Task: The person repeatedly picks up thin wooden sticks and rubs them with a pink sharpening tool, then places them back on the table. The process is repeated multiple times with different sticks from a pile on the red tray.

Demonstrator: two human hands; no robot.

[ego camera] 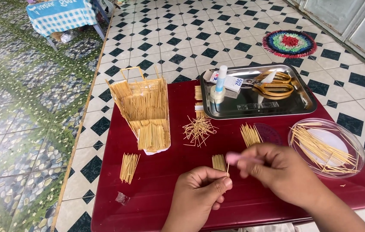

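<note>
Two hands work close to the near edge of the dark red table [148, 202]. The left hand [201, 189] pinches a single toothpick [228, 171] between thumb and forefinger, holding it upright by its lower end. The right hand [277, 169] is closed on a small pink tool [236, 158], whose tip points left at the top of that stick (the tool is blurred, so its kind cannot be told).

Such a stick looks almost weightless, stiff along its length yet easy to snap if bent, and smooth enough to roll away; a fingertip pinch low on the shaft, as here, seems the sound hold.

Just behind the hands lies a small glued strip of sticks [219, 162], with another bundle [129, 166] toward the left edge. A clear oval dish [354, 150] of loose sticks sits at the right edge. Mid-table are a scattered heap [198, 130] and a fan of sticks [250, 134]. The toothpick house [144, 109] stands at the far left, light and probably fragile at its joints. A steel tray [305, 96] at the far edge holds a glue bottle [221, 79] and gold scissors [275, 84]
</note>
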